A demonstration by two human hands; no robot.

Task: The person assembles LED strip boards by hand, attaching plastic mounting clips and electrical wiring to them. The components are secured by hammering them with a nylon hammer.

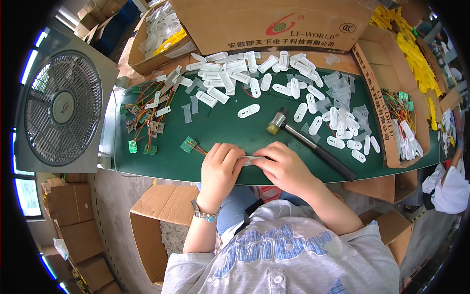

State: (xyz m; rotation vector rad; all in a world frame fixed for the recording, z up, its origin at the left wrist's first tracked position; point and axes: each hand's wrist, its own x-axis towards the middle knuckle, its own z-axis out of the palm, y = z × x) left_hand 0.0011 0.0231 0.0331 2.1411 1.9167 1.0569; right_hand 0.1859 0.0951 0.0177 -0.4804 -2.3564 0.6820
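At the near edge of the green tabletop, my left hand (221, 164) and my right hand (285, 167) pinch a thin whitish strip (250, 159) between them. My fingers cover much of it, so its exact kind is unclear. Just left of my left hand lies a small green circuit board (189, 144), with red and orange wires (199, 149) running from it under that hand. A mallet (313, 145) with a black grip rests beyond my right hand, its head pointing up and left. One white oval plastic cover (248, 111) lies straight ahead of my hands.
Many white covers (225, 81) and clear plastic pieces (338, 88) spread over the table's far and right sides. Wired circuit boards (151, 128) pile at the left, near a large fan (63, 108). An open carton (384, 112) borders the right; another carton (269, 27) stands behind.
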